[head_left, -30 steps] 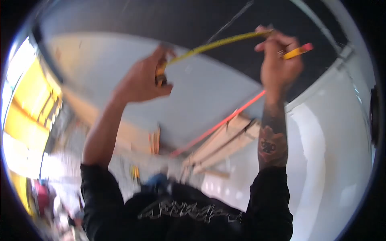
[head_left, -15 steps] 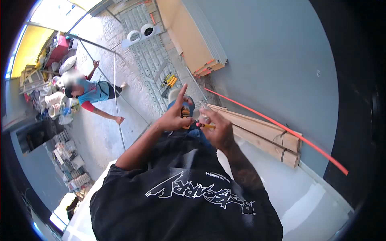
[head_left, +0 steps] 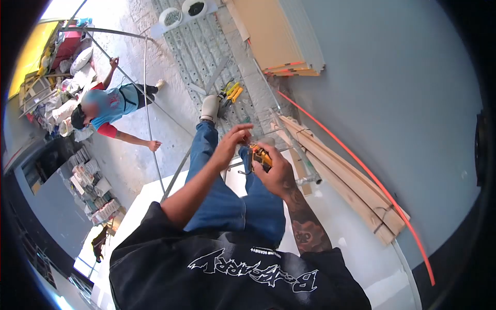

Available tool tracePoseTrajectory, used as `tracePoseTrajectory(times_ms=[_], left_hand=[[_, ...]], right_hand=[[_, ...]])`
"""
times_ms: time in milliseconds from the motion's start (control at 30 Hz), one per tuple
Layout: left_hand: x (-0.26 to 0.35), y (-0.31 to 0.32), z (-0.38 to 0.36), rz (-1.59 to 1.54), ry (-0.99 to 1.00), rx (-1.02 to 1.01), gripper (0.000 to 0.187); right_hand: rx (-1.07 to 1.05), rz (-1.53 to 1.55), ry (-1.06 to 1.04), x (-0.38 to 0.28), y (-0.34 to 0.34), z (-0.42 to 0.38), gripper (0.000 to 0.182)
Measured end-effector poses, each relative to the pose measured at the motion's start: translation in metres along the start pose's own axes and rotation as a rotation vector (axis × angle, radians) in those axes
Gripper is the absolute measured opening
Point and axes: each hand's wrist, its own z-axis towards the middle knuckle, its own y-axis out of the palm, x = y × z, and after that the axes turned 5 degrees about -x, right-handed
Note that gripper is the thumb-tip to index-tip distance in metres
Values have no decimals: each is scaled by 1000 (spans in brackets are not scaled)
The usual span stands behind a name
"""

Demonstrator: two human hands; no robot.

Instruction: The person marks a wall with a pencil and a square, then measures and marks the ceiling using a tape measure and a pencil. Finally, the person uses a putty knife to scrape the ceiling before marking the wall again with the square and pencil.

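— Orange-and-black tape measure (head_left: 261, 155) in view? Where?
— Gripped in the right hand (head_left: 276, 173), over the blue-jeaned knees, above the scaffold platform (head_left: 206, 62).
— Fingers?
— Right fingers (head_left: 269, 161) wrapped around the case; left hand (head_left: 232, 142) just beside it, fingertips pinched narrow at the case's near edge, possibly on the tape end, too small to tell.
— Handling?
— Probably light, hard, compact; blade likely thin and springy. Best held around the case body, blade taken by its end hook.
— Surroundings?
— Yellow-handled tools (head_left: 230, 93) near the platform's far end, past a white shoe (head_left: 209, 107). Wooden planks (head_left: 341, 175) and an orange pipe (head_left: 361, 170) along the wall. Another person in a blue shirt (head_left: 111, 106) below, well apart.
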Motion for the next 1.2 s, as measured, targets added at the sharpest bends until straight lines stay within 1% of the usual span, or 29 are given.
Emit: tracePoseTrajectory(times_ms=[33,67,100,133,167,200,233,267,300,333,367,400,467,500,533,633,700,800,833,867,933,967,1000,1033,1100,1133,1167,1200], left_hand=[[-19,-42,26,258,-52,71,37],[-56,-97,57,495,25,147,30],[-90,-156,86,746,8,257,26],[-99,-198,109,857,-217,402,27],[-131,-254,130,1028,-219,515,30],[-153,-305,145,1197,-192,541,34],[-159,-337,161,1418,-339,546,38],[-168,-371,176,1575,-536,423,42],[-192,-407,190,1721,-575,357,42],[-193,-418,202,1832,-552,267,48],[-207,-441,220,1892,-503,257,49],[-212,-450,235,1952,-431,276,48],[-230,-471,255,2086,-347,289,45],[-239,-477,260,2163,-348,275,43],[-245,-481,263,2164,-347,275,43],[-250,-491,276,2242,-281,274,40],[-245,-494,275,2296,-162,196,35],[-217,-487,271,2251,-49,151,31],[-198,-480,268,2179,-116,77,32],[-180,-467,265,2190,-98,86,32],[-142,-443,252,1709,-147,-68,39],[-132,-431,241,1652,-59,-70,42],[-128,-422,230,1599,37,-70,45],[-117,-402,214,1508,95,-12,42],[-89,-344,173,1365,205,98,37],[-65,-298,155,1399,36,220,35],[-52,-268,137,1374,158,226,30],[-46,-247,122,1431,315,214,24]], right_hand=[[31,35,-5,14,12,22,53],[39,85,17,33,28,43,53],[35,204,53,46,42,62,53],[27,320,93,60,56,76,53],[26,390,97,80,73,87,52],[31,462,105,99,90,96,52],[17,557,149,99,97,106,51],[7,556,170,112,110,113,51],[-11,691,212,126,124,118,51],[-18,828,253,141,137,121,50],[-40,887,286,157,148,121,51],[-39,880,300,166,156,122,53],[-40,985,353,182,170,121,55],[-39,1024,364,189,176,119,56],[-26,1050,387,191,178,120,57],[-12,1046,356,200,180,126,57],[1,1099,347,198,175,127,57],[4,1031,279,190,159,132,57],[24,1026,245,186,154,129,56],[32,1027,226,178,147,128,56],[55,1046,169,155,127,122,55],[61,1038,173,144,119,113,55],[74,1039,133,130,111,104,55],[79,1044,144,115,102,94,55],[87,1023,145,83,81,64,54],[103,993,105,67,70,49,54],[73,1004,113,52,58,31,54],[50,1012,121,39,45,12,55]])
